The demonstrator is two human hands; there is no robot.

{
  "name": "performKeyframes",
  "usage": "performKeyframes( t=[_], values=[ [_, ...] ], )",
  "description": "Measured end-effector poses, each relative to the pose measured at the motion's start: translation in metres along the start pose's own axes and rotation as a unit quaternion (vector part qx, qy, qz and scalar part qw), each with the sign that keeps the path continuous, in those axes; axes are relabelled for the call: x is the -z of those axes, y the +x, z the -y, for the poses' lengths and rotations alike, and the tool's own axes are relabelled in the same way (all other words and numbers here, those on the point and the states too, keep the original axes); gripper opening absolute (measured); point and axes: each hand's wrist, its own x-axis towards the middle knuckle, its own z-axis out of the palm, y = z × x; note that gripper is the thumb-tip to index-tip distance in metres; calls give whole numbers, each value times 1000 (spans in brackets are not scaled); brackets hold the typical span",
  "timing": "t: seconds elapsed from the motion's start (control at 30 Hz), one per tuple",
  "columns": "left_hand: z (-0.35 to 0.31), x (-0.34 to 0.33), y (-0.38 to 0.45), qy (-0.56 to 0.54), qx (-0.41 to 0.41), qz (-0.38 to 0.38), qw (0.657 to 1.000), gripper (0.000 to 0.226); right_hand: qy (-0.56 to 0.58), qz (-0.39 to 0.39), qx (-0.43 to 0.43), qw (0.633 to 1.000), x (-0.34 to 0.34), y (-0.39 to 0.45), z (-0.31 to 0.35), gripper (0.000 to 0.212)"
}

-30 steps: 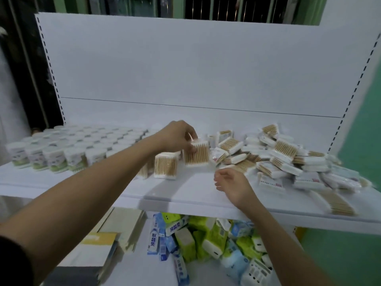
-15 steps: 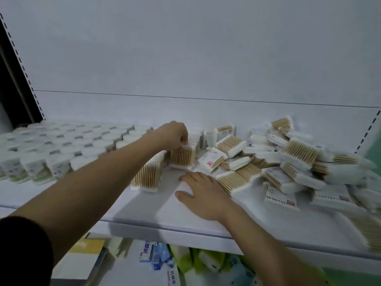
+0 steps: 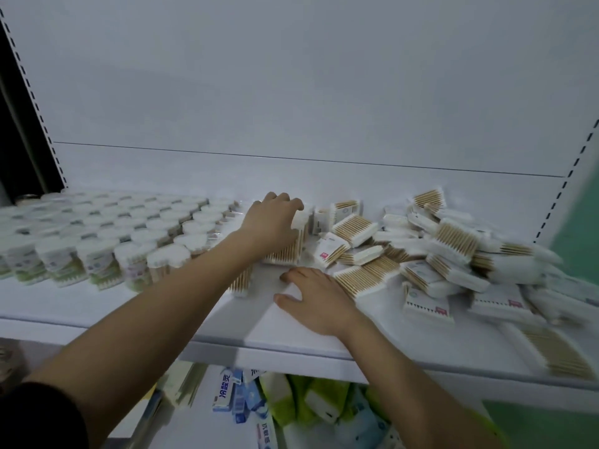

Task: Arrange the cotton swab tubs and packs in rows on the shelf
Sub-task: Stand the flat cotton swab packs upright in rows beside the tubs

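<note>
Frame centre, on white shelf (image 3: 97, 306): upright rectangular swab pack (image 3: 288, 244), clear film, wooden sticks vertical, gripped from above by curled left hand (image 3: 272, 222). Below it: right hand (image 3: 319, 299), fingers straight, flat on shelf. Left: rows of round white-lidded tubs (image 3: 107, 234). Right: loose pile of packs (image 3: 437, 254), sticks pointing variously.

Left hand (image 3: 275, 218) grips an upright swab pack (image 3: 287, 251); right hand (image 3: 319, 299) lies flat on the shelf (image 3: 129, 306).
</note>
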Motion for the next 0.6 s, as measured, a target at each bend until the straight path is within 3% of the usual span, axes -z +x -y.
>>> performKeyframes(
  t=[0.13, 0.33, 0.6],
  values=[
    [-21, 12, -47, -207, 25, -63, 976, 30, 73, -54, -59, 994, 12, -13, 11, 32],
    [-18, 23, -91, -261, 37, -48, 963, 20, 192, -101, -130, 967, 56, -68, 28, 16],
    [-120, 16, -128, -345, -61, 2, 937, 21, 56, -135, -257, 955, 110, -184, -1, 24]
  ],
)
